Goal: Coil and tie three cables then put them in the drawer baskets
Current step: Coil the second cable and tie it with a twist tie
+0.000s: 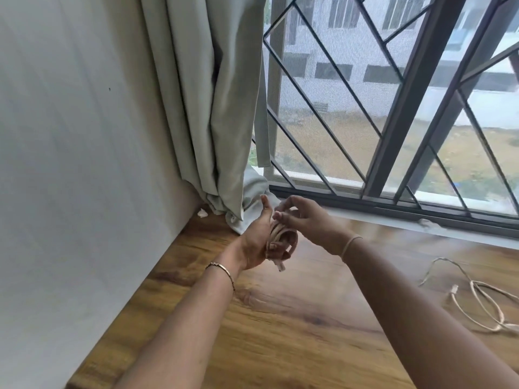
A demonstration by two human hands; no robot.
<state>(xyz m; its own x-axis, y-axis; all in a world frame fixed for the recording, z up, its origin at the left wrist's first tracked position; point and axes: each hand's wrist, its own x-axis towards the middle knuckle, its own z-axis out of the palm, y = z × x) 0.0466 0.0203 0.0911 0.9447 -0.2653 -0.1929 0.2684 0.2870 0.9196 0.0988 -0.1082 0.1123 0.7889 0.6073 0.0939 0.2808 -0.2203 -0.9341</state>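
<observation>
A pale cable (281,239) is wound in several loops around my left hand (257,240), whose palm faces right and whose fingers curl round the coil. A white plug end hangs out below the coil. My right hand (302,217) is just above and to the right, pinching a strand of the same cable at the top of the coil. A second pale cable (483,300) lies loose and uncoiled on the wooden table (295,318) at the far right. No drawer or basket is in view.
A white wall runs along the table's left edge. A grey-green curtain (213,108) hangs in the back corner, its hem bunched on the table. A barred window (393,108) lines the back. Small white scraps (202,212) lie by the curtain.
</observation>
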